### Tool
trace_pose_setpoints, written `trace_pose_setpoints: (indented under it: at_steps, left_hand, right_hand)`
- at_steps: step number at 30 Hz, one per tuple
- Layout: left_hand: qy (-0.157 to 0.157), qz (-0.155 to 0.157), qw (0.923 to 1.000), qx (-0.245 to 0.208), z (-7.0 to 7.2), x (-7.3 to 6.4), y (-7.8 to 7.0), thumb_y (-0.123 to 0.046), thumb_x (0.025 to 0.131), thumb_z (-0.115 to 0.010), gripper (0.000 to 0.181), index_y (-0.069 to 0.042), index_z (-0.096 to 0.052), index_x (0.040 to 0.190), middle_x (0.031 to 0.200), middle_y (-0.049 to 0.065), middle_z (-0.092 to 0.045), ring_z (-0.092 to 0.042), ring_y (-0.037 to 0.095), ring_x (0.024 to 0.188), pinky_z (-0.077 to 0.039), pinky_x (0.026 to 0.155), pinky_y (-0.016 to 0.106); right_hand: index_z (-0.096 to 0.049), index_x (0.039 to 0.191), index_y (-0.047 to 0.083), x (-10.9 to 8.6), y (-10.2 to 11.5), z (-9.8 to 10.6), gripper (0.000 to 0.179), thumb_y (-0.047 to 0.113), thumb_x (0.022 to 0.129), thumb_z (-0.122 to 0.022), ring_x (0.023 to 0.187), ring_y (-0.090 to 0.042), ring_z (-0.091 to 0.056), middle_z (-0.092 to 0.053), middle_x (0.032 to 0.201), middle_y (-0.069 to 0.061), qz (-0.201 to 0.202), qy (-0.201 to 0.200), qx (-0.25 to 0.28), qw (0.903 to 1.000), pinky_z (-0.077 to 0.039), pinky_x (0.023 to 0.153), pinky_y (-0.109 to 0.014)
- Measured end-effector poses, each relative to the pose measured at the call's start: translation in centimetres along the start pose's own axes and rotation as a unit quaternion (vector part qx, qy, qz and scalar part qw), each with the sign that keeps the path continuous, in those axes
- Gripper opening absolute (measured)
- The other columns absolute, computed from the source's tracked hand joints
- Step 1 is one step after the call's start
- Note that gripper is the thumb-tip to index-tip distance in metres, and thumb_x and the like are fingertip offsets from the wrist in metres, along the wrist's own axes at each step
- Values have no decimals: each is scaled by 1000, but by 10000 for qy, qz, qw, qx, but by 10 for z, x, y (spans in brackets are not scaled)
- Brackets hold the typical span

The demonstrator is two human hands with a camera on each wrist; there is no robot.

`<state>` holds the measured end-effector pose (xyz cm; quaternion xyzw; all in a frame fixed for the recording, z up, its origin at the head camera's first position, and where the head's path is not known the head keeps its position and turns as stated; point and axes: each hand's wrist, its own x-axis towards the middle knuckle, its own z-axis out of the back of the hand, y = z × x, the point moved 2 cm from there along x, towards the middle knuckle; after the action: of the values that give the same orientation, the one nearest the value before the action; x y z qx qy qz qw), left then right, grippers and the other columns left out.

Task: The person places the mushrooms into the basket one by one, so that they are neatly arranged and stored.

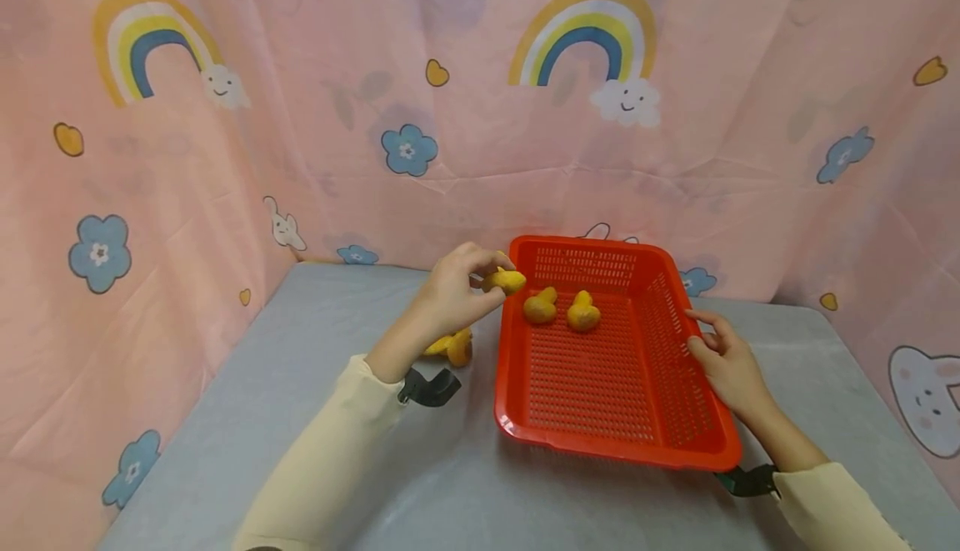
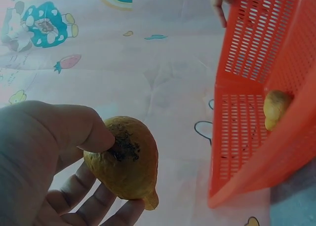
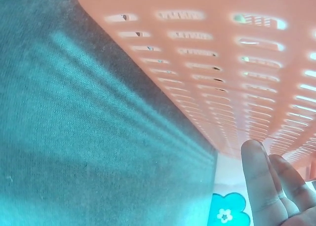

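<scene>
Basket of red slotted plastic (image 1: 592,384) | right hand (image 1: 731,368) grips right rim, likely steadying it | left hand (image 1: 455,286) pinches bulbous yellow gourd (image 1: 507,282) beside left rim

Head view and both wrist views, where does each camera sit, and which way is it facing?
Head: worn on the head, facing forward and down at the red basket and grey tabletop; left hand, right hand and cream sleeves show.
Left wrist: facing past the left hand and its pinched yellow gourd toward the rainbow-printed curtain; more fingers show at the top.
Right wrist: facing along the basket's slotted outer side; right-hand fingers show.
Shared: head and left wrist both show the held gourd.
</scene>
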<state>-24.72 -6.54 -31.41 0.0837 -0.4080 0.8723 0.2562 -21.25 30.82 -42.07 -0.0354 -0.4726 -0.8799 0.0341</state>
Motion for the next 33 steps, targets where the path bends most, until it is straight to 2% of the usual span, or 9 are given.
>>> trace_pose_setpoints:
  at_steps: [12, 20, 33]
  left_hand:
    - [209, -130, 9997, 46, -9, 25, -10, -9, 82, -67, 23, -13, -70, 104, 102, 3, -60, -54, 15, 91, -55, 80, 29]
    - [487, -188, 9984, 211, -22, 40, -18, -11, 82, -67, 25, -15, -70, 107, 102, 2, -60, -54, 15, 93, -50, 79, 24]
    - [648, -85, 9979, 28, -46, 67, -26, -12, 82, -69, 27, -15, -70, 109, 104, 1, -60, -54, 13, 96, -45, 81, 21]
  right_hand:
    - [-29, 147, 3, -3, 0, 1, 50, 24, 103, -39, 68, -9, -68, -55, 120, -37, 13, -31, 31, 10000, -57, 57, -31]
    - [-31, 146, 2, -2, 0, 1, 49, 24, 102, -41, 69, -10, -68, -58, 115, -31, 30, -51, 23, 10000, -57, 57, -31]
    - [-29, 147, 3, 0, 0, 0, 50, 23, 103, -40, 69, -10, -68, -54, 120, -36, -3, -24, 76, 10000, -57, 57, -31]
